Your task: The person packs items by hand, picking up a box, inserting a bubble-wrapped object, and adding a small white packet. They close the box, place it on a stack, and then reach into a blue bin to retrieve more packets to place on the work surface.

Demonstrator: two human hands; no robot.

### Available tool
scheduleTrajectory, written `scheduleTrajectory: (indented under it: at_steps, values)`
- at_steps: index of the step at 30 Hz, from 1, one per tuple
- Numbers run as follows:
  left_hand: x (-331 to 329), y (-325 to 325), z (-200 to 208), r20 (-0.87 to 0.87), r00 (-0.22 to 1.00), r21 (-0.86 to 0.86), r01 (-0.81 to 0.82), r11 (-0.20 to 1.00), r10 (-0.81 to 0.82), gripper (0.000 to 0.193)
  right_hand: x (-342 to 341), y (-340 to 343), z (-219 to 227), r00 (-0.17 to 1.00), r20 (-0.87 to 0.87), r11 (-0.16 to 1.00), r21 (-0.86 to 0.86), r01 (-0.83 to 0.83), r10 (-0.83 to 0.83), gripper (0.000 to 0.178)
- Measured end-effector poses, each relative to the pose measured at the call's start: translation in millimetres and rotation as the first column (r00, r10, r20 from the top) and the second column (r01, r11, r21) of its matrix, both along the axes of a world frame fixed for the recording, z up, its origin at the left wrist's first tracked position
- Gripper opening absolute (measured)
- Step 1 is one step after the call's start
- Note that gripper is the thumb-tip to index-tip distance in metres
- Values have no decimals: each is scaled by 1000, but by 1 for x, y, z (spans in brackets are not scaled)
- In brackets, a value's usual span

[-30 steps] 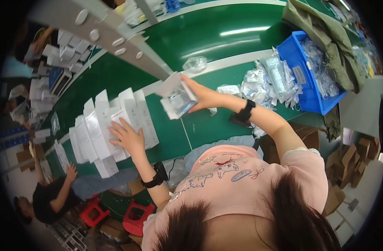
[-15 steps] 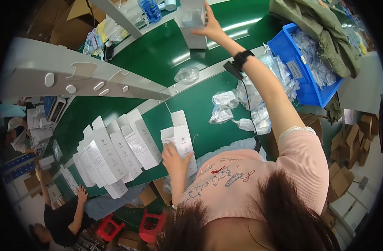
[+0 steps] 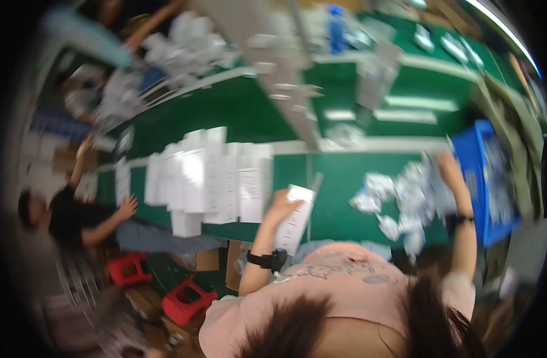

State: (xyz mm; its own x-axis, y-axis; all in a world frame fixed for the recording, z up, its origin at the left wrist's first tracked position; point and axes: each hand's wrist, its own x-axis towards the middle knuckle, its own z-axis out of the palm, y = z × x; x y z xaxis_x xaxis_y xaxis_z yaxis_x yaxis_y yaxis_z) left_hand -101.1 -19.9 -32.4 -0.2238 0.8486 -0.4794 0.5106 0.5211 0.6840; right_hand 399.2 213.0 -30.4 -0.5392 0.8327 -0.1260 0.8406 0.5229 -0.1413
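A narrow white box point(image 3: 294, 228) stands tilted at the table's near edge in front of me. My left hand point(image 3: 281, 207) is closed around its upper left side. To the right, my right hand point(image 3: 448, 169) is over the far right part of a heap of clear-wrapped packets point(image 3: 414, 194), beside the blue bin point(image 3: 481, 179). Motion smears its fingers, so whether it grips a packet is unclear. A row of white boxes point(image 3: 193, 173) stands packed together left of my left hand.
A grey metal post point(image 3: 279, 77) rises from the table's middle strip. Beyond that strip stand a greyish container point(image 3: 378, 74) and a crumpled clear bag point(image 3: 345, 136). Green cloth point(image 3: 512, 137) hangs by the bin. At left, a person in black point(image 3: 85, 215) sits near red stools point(image 3: 187, 301).
My right hand has left the greyish container and come down to the wrapped packets. My left hand stays at the white box. The whole view has turned and blurred.
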Motion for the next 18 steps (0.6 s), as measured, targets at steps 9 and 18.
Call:
scheduleTrajectory:
  at_steps: [9, 18]
  values:
    - [66, -22, 70, -678, 731, 125, 15, 992, 74, 80, 14, -92, 80, 880, 111, 882, 49, -468, 461, 37]
    - [36, -18, 31, -272, 962, 139, 70, 988, -30, 94, 13, -63, 79, 838, 247, 860, 31, -509, 487, 58]
